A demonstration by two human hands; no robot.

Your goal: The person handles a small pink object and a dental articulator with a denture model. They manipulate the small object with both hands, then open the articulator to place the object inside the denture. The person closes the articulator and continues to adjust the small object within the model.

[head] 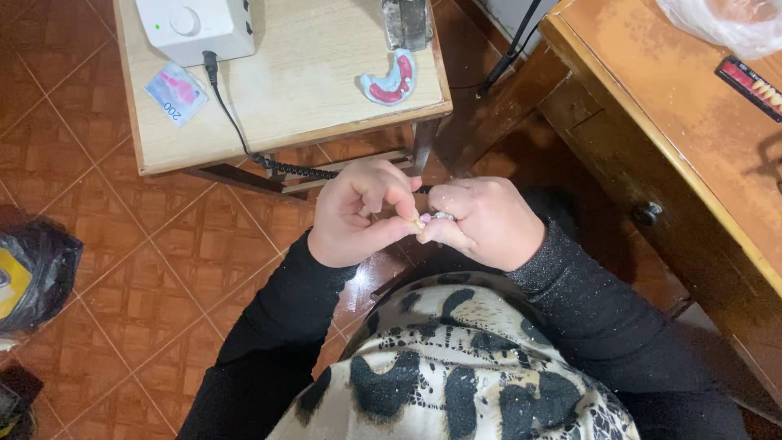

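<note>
Grinding a tiny tooth piece (419, 222)
Left hand (358, 213) pinching it, right hand (485, 222) gripping the handpiece (441, 216); best braced together, light touch.

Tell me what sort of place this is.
Probably a small dental workshop, perhaps at home. A pink and blue denture mould lies on the little wooden table, a strip of false teeth sits on the wooden desk, and a white control box feeds a coiled cable.

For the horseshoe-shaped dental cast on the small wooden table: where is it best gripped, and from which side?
Probably across the curved arch of the dental cast, pinching its outer and inner walls from above. It lies flat on the small table near the front edge, open ends toward the back, with free space around it.
</note>
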